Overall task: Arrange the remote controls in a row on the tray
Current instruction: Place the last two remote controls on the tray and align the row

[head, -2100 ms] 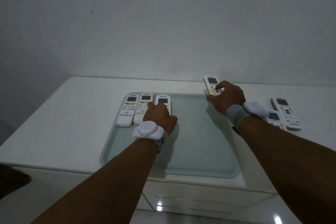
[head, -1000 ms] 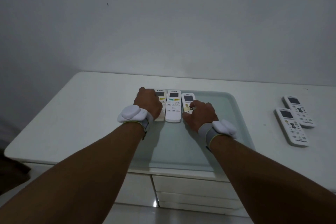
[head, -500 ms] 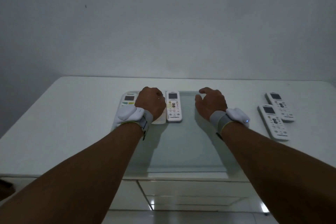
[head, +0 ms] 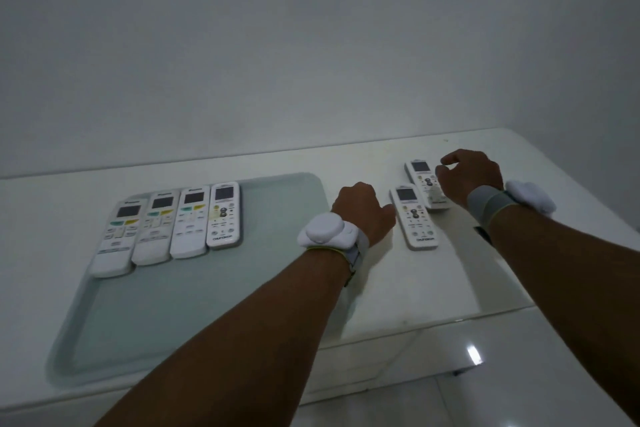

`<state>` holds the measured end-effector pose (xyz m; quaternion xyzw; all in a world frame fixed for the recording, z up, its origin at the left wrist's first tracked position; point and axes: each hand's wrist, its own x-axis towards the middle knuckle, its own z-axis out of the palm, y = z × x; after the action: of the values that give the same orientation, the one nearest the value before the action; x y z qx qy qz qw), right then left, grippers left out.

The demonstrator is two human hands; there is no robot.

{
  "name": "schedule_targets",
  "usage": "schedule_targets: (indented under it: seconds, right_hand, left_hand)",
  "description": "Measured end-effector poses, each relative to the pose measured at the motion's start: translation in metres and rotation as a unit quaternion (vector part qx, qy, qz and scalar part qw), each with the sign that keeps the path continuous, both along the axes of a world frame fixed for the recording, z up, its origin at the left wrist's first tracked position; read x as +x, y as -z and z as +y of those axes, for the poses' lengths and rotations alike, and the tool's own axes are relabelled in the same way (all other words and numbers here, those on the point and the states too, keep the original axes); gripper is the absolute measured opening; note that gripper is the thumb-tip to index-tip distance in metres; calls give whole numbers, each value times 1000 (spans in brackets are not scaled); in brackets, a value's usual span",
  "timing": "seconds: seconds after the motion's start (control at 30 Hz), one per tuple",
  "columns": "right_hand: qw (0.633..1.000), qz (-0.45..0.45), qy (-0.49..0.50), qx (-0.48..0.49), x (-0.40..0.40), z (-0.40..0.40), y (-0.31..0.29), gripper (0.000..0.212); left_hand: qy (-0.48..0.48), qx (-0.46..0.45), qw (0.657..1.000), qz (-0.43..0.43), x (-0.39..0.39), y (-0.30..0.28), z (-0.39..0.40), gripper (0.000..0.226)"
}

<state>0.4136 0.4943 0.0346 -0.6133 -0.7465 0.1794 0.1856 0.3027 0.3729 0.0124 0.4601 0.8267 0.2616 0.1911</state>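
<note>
Remote [head: 223,215] on tray [head: 180,302] possibly reads "CHUNGHOP".

Bare room, white cabinet [head: 398,291], plain wall [head: 311,45]

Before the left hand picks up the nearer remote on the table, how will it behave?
The nearer remote looks like a rigid plastic slab, so it probably stays stiff. It lies flat, so rolling is unlikely. On the glossy table it may slide if the left hand pushes it.

Four remote controls [head: 166,224] lie side by side on a pale green tray [head: 194,291] as the left hand [head: 363,210] and right hand [head: 467,177] reach two more [head: 420,201] on the white worktop [head: 485,274].
</note>
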Motion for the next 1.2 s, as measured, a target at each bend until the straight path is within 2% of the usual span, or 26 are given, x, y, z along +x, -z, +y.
schedule_targets:
  seconds: [0.1,0.17,0.23,0.33,0.53,0.67,0.83,0.9,1.1,1.2]
  right_hand:
    - [1000,-1,8,-10,19,13,6,31]
    - [1000,7,7,-19,23,16,9,31]
    - [1000,13,2,-24,26,20,10,31]
    - [999,14,-17,-41,33,28,18,31]
    - [997,17,-50,-51,31,34,29,33]
    - [996,6,-71,-51,22,35,34,35]
    - [993,-67,-74,-65,5,35,48,59]
    - [991,-88,-77,-62,0,34,52,60]
    - [998,-5,-40,-45,-18,22,53,58]
    - [998,26,-53,-19,-39,4,44,57]
  left_hand:
    - [-11,-22,1000,-12,32,5,21,24]
    - [-20,-28,999,-5,40,8,26,26]
    - [-22,-25,999,3,46,14,30,45]
    - [-4,-40,999,12,58,20,39,57]
    - [-39,-51,997,42,61,25,47,45]
    - [-87,-26,995,47,46,24,43,47]
    - [-114,27,991,64,17,14,36,49]
    - [-130,37,988,69,4,9,31,48]
    - [-174,38,981,76,-33,4,2,47]
    - [-192,31,978,80,-52,1,-18,48]
